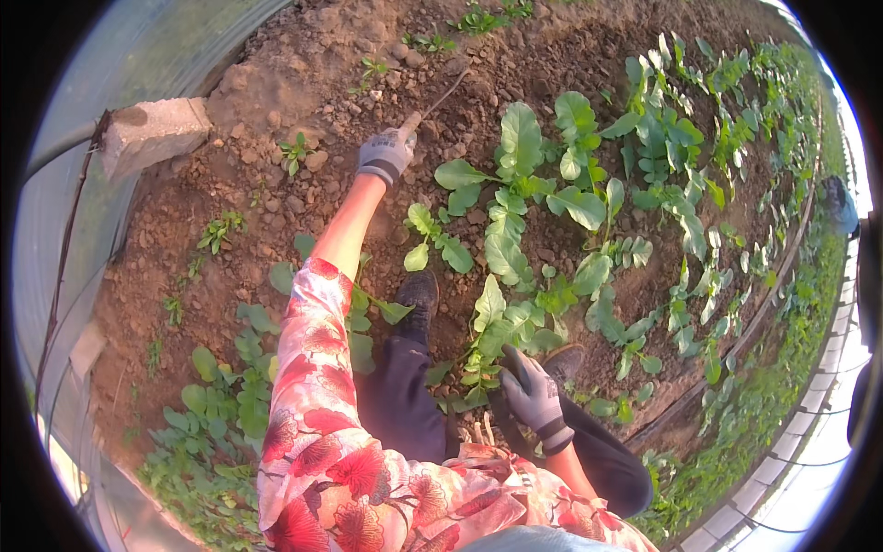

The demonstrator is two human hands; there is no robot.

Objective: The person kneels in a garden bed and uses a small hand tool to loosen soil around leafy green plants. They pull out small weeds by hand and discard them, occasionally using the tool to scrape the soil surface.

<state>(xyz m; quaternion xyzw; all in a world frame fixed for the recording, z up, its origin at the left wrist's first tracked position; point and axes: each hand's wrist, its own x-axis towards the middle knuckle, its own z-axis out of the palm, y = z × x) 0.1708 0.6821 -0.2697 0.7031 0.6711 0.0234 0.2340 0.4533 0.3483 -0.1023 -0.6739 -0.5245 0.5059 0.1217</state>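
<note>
My left hand [388,153], in a grey work glove, reaches out over the bare soil. It is shut on the wooden handle of a thin, slightly curved metal hand tool [447,94], whose far end meets the ground. My right hand [534,395], also gloved, is low between my bent knees, next to a leafy green plant [493,331] with lobed leaves. The fingers are partly turned away, so whether they grip anything is unclear. Pale stems or roots [483,431] show below the leaves near my lap.
Rows of leafy plants [672,145] spread to the right, with a narrow line [776,283] running along them. A concrete block [155,131] stands at the left against plastic sheeting [159,52]. Small seedlings [222,230] dot the soil. Pale blocks [804,421] edge the far right.
</note>
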